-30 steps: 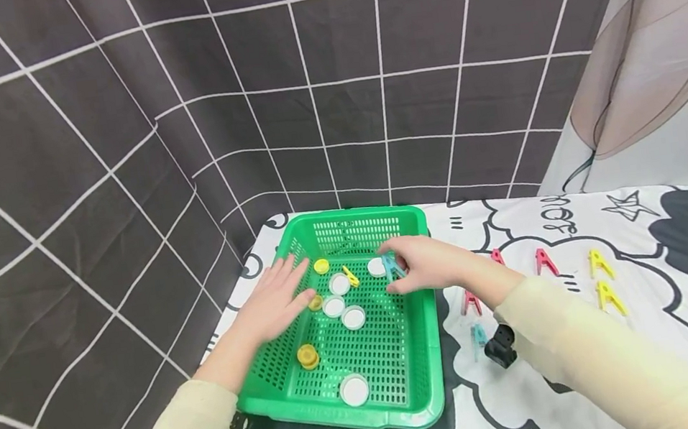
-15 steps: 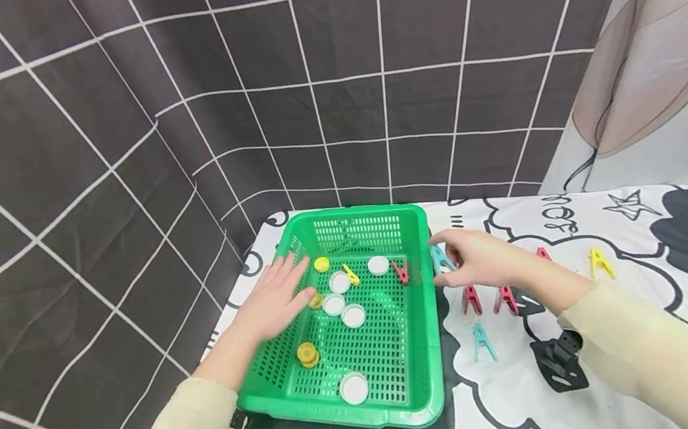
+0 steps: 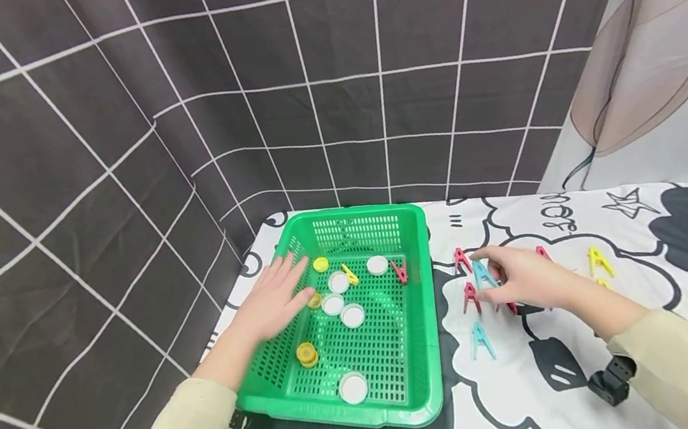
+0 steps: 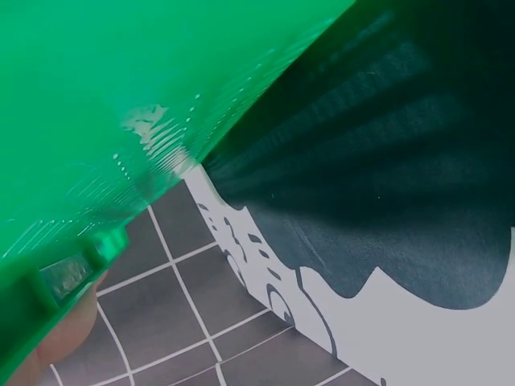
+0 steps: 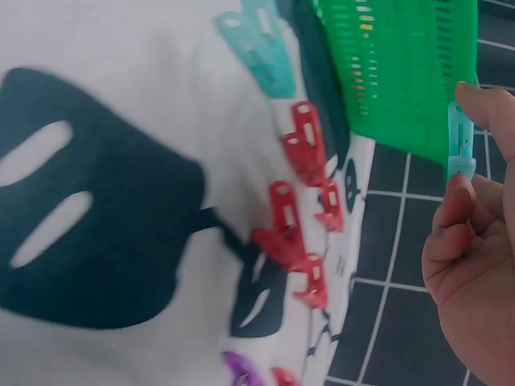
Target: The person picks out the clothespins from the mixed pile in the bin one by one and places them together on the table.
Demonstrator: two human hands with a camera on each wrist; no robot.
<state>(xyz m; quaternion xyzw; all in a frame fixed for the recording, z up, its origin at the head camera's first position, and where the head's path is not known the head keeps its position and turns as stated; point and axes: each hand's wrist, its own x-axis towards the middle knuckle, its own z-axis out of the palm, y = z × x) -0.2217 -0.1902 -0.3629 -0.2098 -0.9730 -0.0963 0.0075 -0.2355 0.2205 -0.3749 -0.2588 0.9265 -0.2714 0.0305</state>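
Note:
My right hand (image 3: 525, 277) pinches a light-blue clothespin (image 3: 483, 274) above the cloth, just right of the green basket (image 3: 432, 348). In the right wrist view this clothespin (image 5: 460, 141) is between the thumb and a fingertip. Red clothespins (image 3: 470, 297) lie under and around the hand, one partly hidden by it. A second light-blue clothespin (image 3: 480, 339) lies nearer the front. My left hand (image 3: 272, 300) lies with straight fingers on the basket's left rim. Inside the basket are a red clothespin (image 3: 400, 271), a yellow clothespin (image 3: 350, 274) and several white caps (image 3: 353, 315).
Yellow caps (image 3: 306, 353) also lie in the basket. Yellow clothespins (image 3: 599, 261) are to the right on the patterned cloth (image 3: 655, 347). The right wrist view shows a purple clothespin (image 5: 240, 370). A dark wall sheet with white lines (image 3: 422, 110) stands behind and at left.
My right hand has moved right, out from over the basket and across its right rim, with the light-blue clothespin still pinched. The basket's red clothespin has come into view. My left hand has stayed put.

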